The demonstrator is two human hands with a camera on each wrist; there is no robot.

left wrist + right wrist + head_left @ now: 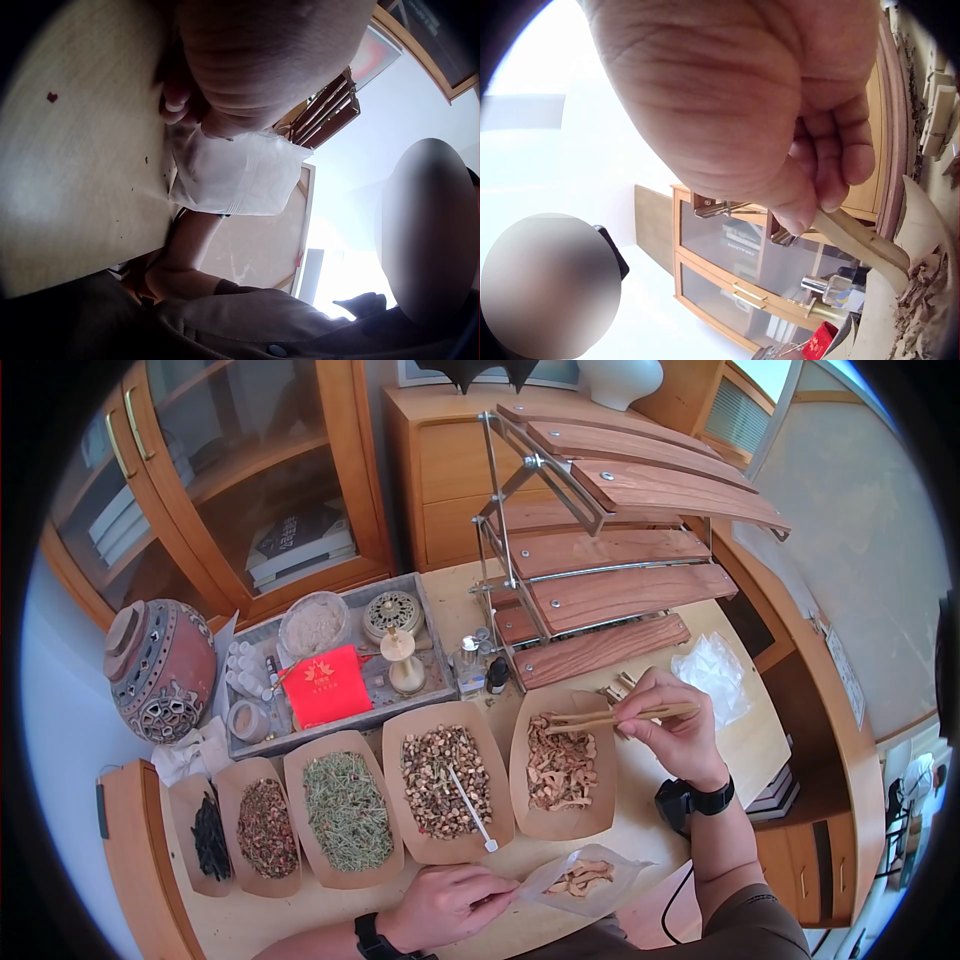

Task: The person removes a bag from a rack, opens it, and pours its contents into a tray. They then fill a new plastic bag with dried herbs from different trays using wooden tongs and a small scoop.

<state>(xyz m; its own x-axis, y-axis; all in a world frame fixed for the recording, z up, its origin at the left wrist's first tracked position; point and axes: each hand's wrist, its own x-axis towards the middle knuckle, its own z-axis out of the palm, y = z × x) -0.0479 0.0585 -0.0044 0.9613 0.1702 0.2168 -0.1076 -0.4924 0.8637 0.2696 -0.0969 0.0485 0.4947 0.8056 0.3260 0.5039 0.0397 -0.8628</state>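
Observation:
The right hand (668,730) pinches wooden tongs (625,716), whose tips touch the dried pale-brown slices (562,770) in the rightmost paper tray (565,824). In the right wrist view the same hand (735,112) holds the tongs (862,244) between thumb and fingers, tips among the slices (922,300). Low in the head view, the left hand (450,905) pinches the edge of a translucent bag (600,898) with some slices (583,877) inside. The left wrist view shows the left hand (262,67) at the bag (240,172).
Several paper trays of herbs stand to the left, one with a white spoon (472,810) across it. Behind them are a grey tray (440,650) with a red pouch (326,686), a slatted wooden rack (640,595), a patterned jar (160,670) and a crumpled plastic bag (713,680).

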